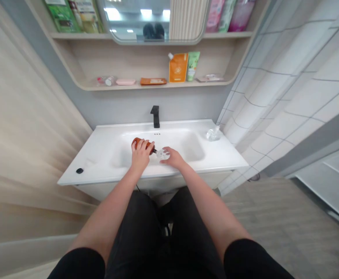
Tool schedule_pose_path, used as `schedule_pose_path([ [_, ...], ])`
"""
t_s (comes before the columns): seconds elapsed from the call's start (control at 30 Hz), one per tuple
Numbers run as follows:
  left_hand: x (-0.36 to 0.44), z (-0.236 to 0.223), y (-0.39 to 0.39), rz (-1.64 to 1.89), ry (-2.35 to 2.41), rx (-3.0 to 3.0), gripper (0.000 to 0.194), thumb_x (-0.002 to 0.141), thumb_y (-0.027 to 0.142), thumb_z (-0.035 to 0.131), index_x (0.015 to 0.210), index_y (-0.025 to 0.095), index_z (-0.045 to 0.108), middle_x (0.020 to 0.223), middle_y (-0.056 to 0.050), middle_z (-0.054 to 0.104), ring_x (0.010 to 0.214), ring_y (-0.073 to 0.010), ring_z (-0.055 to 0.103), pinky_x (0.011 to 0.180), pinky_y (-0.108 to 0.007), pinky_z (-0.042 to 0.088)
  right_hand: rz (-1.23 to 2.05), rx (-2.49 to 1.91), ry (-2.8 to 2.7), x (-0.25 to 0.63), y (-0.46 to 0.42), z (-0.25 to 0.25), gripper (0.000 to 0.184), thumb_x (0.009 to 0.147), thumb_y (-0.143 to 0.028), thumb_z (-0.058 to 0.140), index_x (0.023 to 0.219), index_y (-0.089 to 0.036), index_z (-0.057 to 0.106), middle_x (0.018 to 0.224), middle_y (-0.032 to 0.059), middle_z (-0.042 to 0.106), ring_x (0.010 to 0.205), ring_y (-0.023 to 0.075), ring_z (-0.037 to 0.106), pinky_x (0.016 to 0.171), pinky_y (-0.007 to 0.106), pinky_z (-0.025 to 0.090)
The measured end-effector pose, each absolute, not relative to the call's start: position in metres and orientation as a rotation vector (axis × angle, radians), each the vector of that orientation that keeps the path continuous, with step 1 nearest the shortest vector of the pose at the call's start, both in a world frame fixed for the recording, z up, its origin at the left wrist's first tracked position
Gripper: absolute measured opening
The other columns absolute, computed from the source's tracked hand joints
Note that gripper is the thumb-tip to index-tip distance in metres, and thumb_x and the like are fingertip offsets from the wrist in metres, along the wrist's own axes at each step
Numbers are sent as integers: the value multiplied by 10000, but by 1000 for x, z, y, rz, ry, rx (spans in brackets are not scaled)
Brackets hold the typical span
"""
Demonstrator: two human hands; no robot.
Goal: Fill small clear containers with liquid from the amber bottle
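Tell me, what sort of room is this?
Most likely a bathroom. A glossy white washbasin with a matte black faucet sits below a light wooden wall shelf holding an orange toiletry pouch, and a white tiled wall runs alongside.

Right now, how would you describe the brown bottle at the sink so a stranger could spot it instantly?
Find the white washbasin below the black tap. Over the basin, the left hand grips a brown bottle, tilted, with its black tip pointing toward the right hand. Its brown colour sets it apart from the clear container on the right side of the counter.
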State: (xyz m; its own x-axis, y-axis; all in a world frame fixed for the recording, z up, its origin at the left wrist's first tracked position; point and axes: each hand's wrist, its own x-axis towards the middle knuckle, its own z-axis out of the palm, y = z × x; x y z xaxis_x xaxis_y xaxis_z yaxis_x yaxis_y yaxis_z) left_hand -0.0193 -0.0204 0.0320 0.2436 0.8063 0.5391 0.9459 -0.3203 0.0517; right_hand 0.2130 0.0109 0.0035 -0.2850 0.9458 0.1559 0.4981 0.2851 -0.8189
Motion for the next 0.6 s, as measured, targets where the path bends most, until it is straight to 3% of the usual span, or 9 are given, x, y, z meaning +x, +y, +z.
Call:
schedule_pose_path([
  [0.6, -17, 33, -21, -712, -1611, -2232, 657, 974, 88, 465, 1574, 297, 630, 1615, -153, 618, 1593, -371, 446, 1341, -686, 216, 845, -1220, -1914, 214, 15, -4, 795, 628, -282, 1033, 1346, -259, 692, 1227, 65, 776, 1095, 258, 743, 1046, 430, 591],
])
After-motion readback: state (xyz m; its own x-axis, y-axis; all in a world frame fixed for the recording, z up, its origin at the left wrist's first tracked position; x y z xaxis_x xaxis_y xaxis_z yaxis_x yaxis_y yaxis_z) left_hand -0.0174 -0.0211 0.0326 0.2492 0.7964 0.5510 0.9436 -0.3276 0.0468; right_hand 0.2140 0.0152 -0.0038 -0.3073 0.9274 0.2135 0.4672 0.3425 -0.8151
